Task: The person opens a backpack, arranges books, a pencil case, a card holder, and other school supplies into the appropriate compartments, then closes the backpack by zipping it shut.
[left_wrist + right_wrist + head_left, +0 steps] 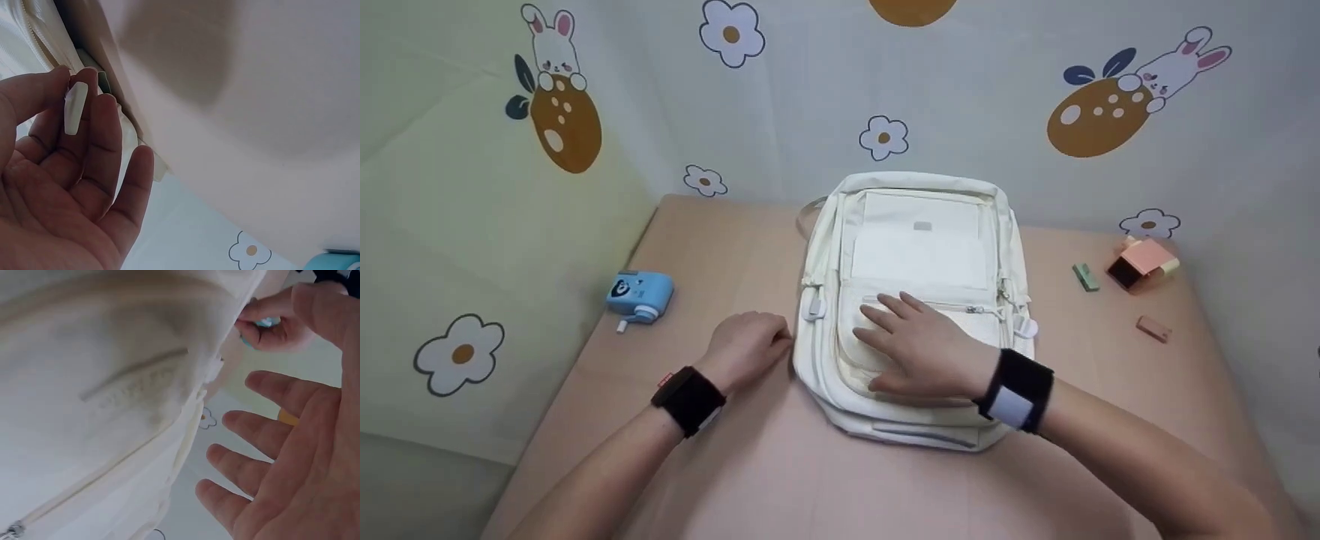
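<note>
Backpack [919, 259], one, cream-white: lying at the middle of the bench [750, 480], front pockets up. Left hand [746, 349]: at the backpack's left edge, thumb and fingers pinching a small white tab [75, 112]. Right hand [926, 356]: over the near half of the backpack, fingers spread; contact cannot be told. Blue crank device [641, 296], one: left side. Green block [1085, 277], pink box with dark face [1144, 262]: far right. Pink block [1153, 329], one: right, nearer than both.
</note>
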Demonstrator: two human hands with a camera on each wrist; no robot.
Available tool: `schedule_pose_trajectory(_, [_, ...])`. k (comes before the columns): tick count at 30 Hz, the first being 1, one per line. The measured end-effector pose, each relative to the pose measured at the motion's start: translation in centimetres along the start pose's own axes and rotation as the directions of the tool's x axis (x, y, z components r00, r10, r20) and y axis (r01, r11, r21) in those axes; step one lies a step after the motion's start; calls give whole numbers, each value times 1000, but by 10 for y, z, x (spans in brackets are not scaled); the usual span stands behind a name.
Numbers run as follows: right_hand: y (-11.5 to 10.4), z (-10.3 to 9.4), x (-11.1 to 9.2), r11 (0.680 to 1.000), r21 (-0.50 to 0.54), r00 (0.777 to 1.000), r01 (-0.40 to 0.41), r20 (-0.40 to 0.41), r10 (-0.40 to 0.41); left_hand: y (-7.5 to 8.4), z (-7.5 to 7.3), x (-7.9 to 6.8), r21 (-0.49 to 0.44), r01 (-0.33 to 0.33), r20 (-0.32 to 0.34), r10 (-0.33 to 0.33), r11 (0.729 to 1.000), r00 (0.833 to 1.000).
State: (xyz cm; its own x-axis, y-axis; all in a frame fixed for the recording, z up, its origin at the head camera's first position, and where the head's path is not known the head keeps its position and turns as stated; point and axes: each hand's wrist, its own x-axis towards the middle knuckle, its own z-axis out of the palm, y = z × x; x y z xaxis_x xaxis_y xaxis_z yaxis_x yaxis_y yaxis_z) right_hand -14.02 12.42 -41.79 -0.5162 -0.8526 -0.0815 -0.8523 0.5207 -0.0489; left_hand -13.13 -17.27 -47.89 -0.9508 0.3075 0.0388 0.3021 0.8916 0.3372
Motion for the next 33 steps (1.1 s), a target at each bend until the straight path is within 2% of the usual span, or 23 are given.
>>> schedule_pose_trajectory(5, [-22, 24, -29, 1000, 19, 998, -13, -55, 14, 0, 2, 0, 3, 3, -14, -3, 1000, 1000])
schedule_pose_trajectory(12, [-33, 49, -33, 997, -83, 986, 4, -165, -18, 1, 4, 0, 0, -6, -31, 6, 1000, 999])
schedule_pose_trajectory(16, [-30, 49, -30, 998, -68, 980, 3, -197, -16, 2, 3, -1, 6, -4, -23, 4, 1000, 1000])
schedule_pose_trajectory(21, [-21, 41, -26, 997, 71, 987, -27, -154, 37, 4, -2, -3, 16, -3, -16, 4, 1000, 1000])
schedule_pose_trajectory(24, [-17, 36, -25, 991, 131, 988, -15, -149, 35, 6, -5, -5, 18, -2, -15, 2, 1000, 1000])
schedule_pose_trajectory(33, [-13, 37, -24, 985, 171, 983, -18, -178, 49, 19, -9, -20, 16, -25, 1, 25, 1000, 1000])
